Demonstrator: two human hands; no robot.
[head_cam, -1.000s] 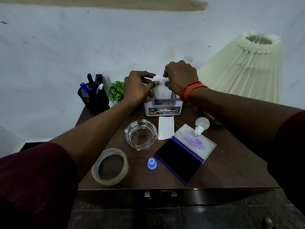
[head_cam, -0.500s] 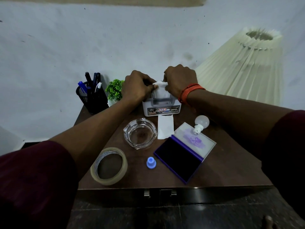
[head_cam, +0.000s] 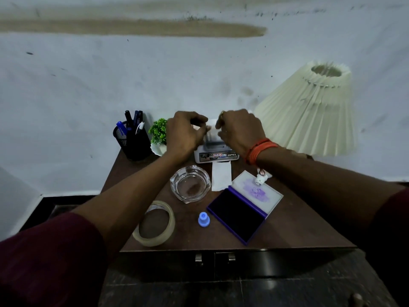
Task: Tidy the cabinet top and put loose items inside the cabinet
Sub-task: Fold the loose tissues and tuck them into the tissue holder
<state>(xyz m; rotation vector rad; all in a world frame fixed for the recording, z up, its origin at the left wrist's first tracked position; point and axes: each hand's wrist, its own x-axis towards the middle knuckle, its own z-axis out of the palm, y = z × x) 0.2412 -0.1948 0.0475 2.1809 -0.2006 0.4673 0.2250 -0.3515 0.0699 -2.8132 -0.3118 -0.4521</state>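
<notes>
On the brown cabinet top (head_cam: pixel 294 227) stands a small white holder labelled OPEL (head_cam: pixel 217 152) at the back. My left hand (head_cam: pixel 184 131) and my right hand (head_cam: pixel 240 129) both pinch a white paper (head_cam: pixel 212 129) that sticks up out of the holder. A second white slip (head_cam: pixel 220 176) lies flat in front of it. Nearer me lie a glass ashtray (head_cam: pixel 190 183), a roll of clear tape (head_cam: pixel 155 222), a small blue cap (head_cam: pixel 203 219), an open purple stamp pad (head_cam: pixel 244 210) and a bulb (head_cam: pixel 261 177) partly hidden by my right wrist.
A black mesh pen cup (head_cam: pixel 132 138) and a small green plant (head_cam: pixel 158 134) stand at the back left. A pleated cream lampshade (head_cam: pixel 314 116) fills the back right. Two shut cabinet doors with metal handles (head_cam: pixel 214 258) face me below the top. A wall is right behind.
Both hands stay on the paper in the holder, with the fingers shifting a little. The view has tilted up, so more wall shows. The bulb is now mostly covered by my right wrist.
</notes>
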